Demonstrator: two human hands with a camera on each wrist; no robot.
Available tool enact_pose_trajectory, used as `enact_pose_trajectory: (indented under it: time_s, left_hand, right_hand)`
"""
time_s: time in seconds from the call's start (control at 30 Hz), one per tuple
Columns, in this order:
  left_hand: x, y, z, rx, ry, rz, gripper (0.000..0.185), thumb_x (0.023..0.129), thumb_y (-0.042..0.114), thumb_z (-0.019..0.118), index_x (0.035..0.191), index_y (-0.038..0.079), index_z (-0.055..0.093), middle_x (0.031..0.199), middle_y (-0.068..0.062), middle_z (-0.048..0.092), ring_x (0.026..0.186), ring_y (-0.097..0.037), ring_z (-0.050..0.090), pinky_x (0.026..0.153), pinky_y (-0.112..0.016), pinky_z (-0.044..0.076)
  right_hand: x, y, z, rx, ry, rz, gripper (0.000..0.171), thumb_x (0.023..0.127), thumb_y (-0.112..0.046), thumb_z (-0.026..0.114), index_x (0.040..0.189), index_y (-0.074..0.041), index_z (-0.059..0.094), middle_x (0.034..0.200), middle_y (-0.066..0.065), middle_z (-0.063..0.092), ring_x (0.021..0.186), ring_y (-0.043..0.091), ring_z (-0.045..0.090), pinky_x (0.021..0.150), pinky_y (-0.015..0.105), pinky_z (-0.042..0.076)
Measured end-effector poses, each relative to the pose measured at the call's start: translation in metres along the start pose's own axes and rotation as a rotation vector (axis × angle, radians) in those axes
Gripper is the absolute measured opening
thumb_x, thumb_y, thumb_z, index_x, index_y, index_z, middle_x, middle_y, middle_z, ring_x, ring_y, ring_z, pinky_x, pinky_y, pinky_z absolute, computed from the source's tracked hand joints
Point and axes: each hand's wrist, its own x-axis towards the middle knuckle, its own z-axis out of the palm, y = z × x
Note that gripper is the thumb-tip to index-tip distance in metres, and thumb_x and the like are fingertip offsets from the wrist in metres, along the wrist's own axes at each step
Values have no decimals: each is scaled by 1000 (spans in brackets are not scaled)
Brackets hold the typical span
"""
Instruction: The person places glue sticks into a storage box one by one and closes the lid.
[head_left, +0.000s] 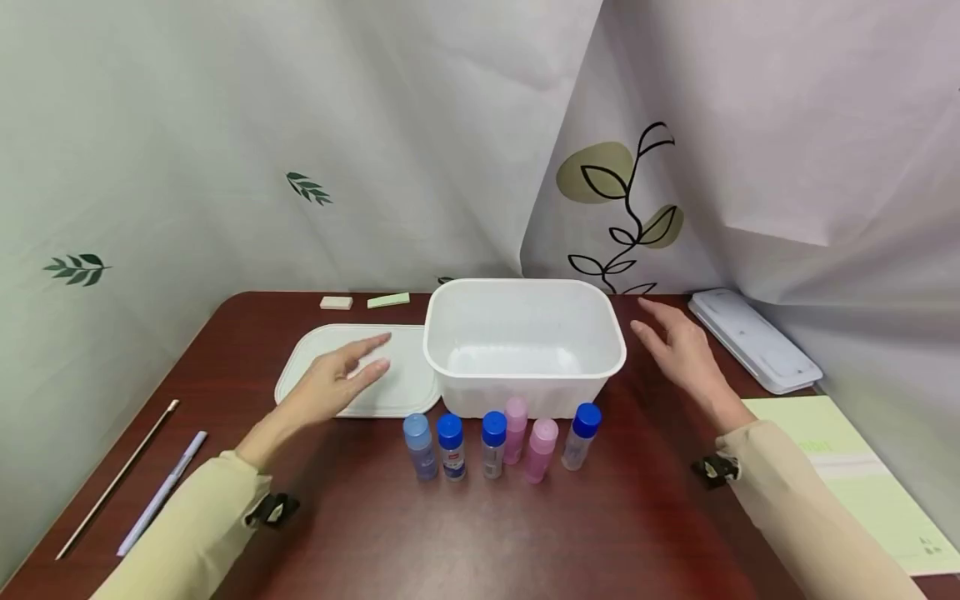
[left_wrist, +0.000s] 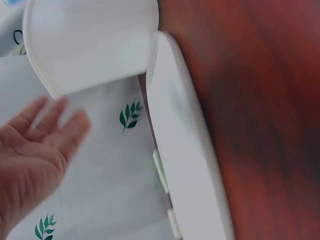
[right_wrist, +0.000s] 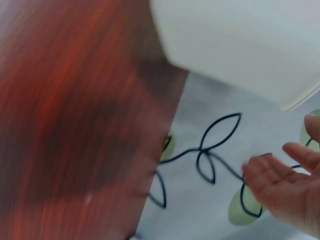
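Observation:
A white plastic bin (head_left: pixel 525 392) stands upright at the back middle of the table, its open top showing a bare inside. My left hand (head_left: pixel 330 383) hovers over the white lid (head_left: pixel 405 375) left of the bin, fingers extended, holding nothing. On the bin's other side my right hand (head_left: pixel 681 350) is held apart from its wall, also with nothing in it. In front of the bin stand several small bottles: a light blue bottle (head_left: pixel 421 448), blue-capped clear ones such as this bottle (head_left: pixel 452 450), and two pink bottles (head_left: pixel 540 454).
An eraser (head_left: pixel 336 302) and a green strip (head_left: pixel 388 300) lie at the back edge. At left are a thin stick (head_left: pixel 120 475) and a lavender pen (head_left: pixel 163 492). A pale case (head_left: pixel 753 337) and a green notepad (head_left: pixel 862 483) lie at right. Fabric (head_left: pixel 375 167) hangs behind.

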Motion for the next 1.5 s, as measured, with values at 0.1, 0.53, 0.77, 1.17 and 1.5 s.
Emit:
enact_pose_trajectory:
  time_s: [0.1, 0.53, 0.77, 1.17, 1.5]
  left_hand:
    - [-12, 5, 4, -276, -72, 61, 41, 96, 17, 55, 132, -2, 49, 132, -21, 53, 123, -21, 52, 96, -27, 47]
    - [-34, 12, 34, -689, -335, 83, 45, 83, 1, 68, 123, -9, 49, 116, -5, 60, 105, -14, 63, 87, -27, 53]
    - [-32, 9, 39, -591, -276, 136, 27, 85, 3, 67, 108, -6, 56, 95, 5, 66, 91, -11, 66, 76, -24, 55]
    - [6, 45, -32, -465, -108, 124, 25, 88, 3, 63, 111, 0, 53, 89, -1, 63, 82, -12, 63, 74, -28, 56]
    - [88, 107, -44, -593, -41, 49, 32, 91, 7, 60, 122, 4, 49, 103, -6, 58, 93, -15, 61, 82, -31, 56]
  right_hand:
    - [4, -9, -2, 151, 8, 13, 43, 96, -21, 55, 132, 2, 50, 127, 24, 55, 110, 30, 58, 90, 37, 49]
    - [10, -21, 1, 550, -201, 200, 52, 95, -17, 56, 140, 4, 39, 137, 24, 47, 103, -3, 53, 82, 5, 44]
    - [9, -22, 3, 590, -215, 220, 50, 95, -14, 56, 139, 4, 39, 139, 24, 44, 100, -5, 53, 81, 7, 45]
    - [10, -23, 1, 573, -233, 233, 50, 95, -12, 55, 140, 4, 39, 140, 24, 44, 105, 7, 55, 81, 7, 45]
    - [10, -25, 1, 587, -245, 224, 50, 95, -10, 54, 140, 6, 37, 139, 27, 44, 96, -2, 56, 80, 8, 46]
